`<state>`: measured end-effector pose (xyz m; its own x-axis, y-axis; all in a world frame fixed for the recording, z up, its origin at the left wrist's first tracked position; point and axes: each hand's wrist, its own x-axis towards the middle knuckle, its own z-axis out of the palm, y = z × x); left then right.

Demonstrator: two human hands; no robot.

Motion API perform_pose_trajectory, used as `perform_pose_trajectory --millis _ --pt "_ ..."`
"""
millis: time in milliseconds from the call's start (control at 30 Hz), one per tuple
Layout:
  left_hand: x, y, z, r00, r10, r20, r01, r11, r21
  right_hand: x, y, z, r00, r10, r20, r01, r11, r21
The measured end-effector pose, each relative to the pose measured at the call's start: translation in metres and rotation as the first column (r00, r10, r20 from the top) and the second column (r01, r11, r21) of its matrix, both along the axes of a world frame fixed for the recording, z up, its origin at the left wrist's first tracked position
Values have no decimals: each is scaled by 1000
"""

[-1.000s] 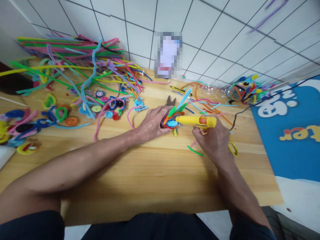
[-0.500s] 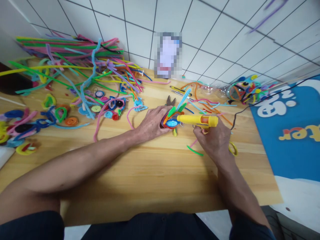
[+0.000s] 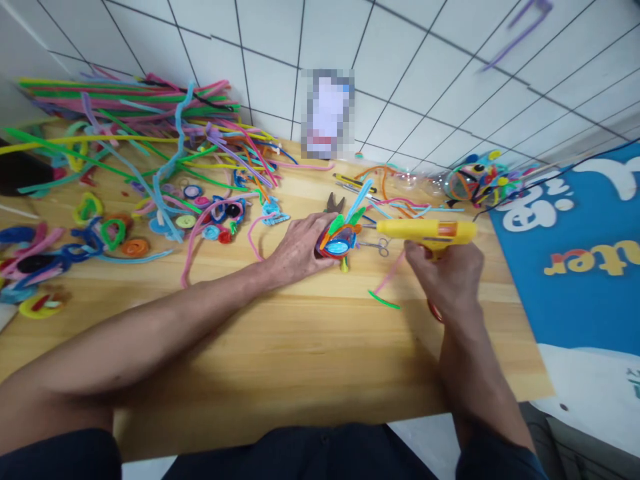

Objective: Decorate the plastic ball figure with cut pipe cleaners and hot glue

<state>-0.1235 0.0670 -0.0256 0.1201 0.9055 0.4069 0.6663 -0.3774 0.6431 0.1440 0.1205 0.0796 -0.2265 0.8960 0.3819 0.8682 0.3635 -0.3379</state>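
Note:
My left hand [image 3: 299, 248] is wrapped round a colourful pipe-cleaner craft piece [image 3: 339, 245], steadying it at the middle of the table. The piece has a shiny blue oval, a red rim, and green, orange and light blue strips rising from its top. My right hand [image 3: 447, 272] grips a yellow glue gun [image 3: 425, 231], its nozzle pointing left at the craft piece with a small gap between them. Small scissors [image 3: 377, 247] lie just under the nozzle. Below, a pink and green pipe-cleaner piece [image 3: 384, 299] rests on the wood.
Pipe cleaners [image 3: 135, 100] are heaped at the back left, with finished-looking coiled shapes [image 3: 90, 240] in front. A phone [image 3: 327, 113] leans against the tiled wall. Pliers [image 3: 335, 202] and a yellow cutter [image 3: 355, 181] lie behind my hands. A blue printed sheet [image 3: 575, 227] covers the right side.
My right hand has drawn the glue gun away to the right from the craft piece, uncovering the small scissors. My left hand keeps its hold on the piece.

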Motion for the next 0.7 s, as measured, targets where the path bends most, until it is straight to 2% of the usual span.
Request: perform_pose_trajectory --millis 100,200,300,367,433,567,700 --pt "-1 -1 -2 1000 -16 14 16 1000 12 31 10 18 973 -126 -191 112 990 -84" --pt "-2 0 -2 999 -6 34 5 1000 19 80 29 19 927 -228 -299 208 973 -97" --pt "-3 1 -1 999 -28 28 27 999 31 137 51 -2 878 -381 -289 358 924 -132" --pt "-3 2 0 999 -27 29 26 999 48 169 63 -23 813 -531 -241 510 848 -147" --pt "-3 2 1 999 -14 28 13 999 52 190 71 -45 774 -596 -212 581 803 -135" --pt "-3 2 2 999 -8 43 6 1000 26 206 80 -79 747 -642 -174 621 766 -164" --pt "-3 2 5 999 -3 38 3 1000 -11 210 83 -91 733 -663 -156 639 748 -179"
